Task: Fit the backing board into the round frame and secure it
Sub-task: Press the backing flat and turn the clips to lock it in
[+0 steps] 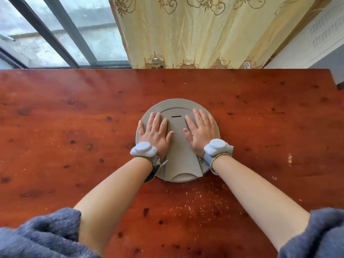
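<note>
Backing board (177, 116) lies inside the round frame (176, 101) on the worktop (74, 118); left hand (155, 133) and right hand (200, 130) press flat, fingers spread, grasping nothing.

table (74, 112): glossy reddish-brown wood, dark knots, pale specks near
round frame (176, 102): plain grey-beige
backing board (178, 146): same grey-beige, small dark slot
curtain (204, 34): pale yellow, golden scroll embroidery
sleeves (37, 237): fuzzy blue-grey
wrist devices (143, 148): pale bluish-white
</note>
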Demonstrator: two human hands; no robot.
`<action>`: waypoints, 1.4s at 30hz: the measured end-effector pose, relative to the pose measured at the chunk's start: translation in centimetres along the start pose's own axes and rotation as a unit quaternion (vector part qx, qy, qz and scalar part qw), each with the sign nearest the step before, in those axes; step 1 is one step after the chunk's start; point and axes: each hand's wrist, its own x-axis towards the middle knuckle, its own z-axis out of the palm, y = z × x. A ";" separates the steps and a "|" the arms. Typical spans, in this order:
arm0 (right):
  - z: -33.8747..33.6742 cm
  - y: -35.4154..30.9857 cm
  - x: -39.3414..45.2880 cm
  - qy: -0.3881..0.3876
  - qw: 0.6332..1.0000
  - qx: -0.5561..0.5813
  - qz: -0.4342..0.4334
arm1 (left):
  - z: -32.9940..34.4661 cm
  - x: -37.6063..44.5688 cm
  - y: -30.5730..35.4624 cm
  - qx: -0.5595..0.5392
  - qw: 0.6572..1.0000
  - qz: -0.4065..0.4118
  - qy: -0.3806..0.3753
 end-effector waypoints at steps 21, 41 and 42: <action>-1.6 4.2 -4.4 -0.052 0.984 0.151 -0.085 | -1.0 -2.0 -2.6 -0.059 0.993 0.072 -0.069; -3.2 2.7 -1.1 -0.236 0.968 -0.068 -0.042 | -1.8 0.0 -1.1 -0.047 0.983 0.064 -0.167; -3.3 2.6 -1.1 -0.234 0.968 -0.076 -0.042 | -1.9 -0.1 -1.2 -0.038 0.984 0.059 -0.163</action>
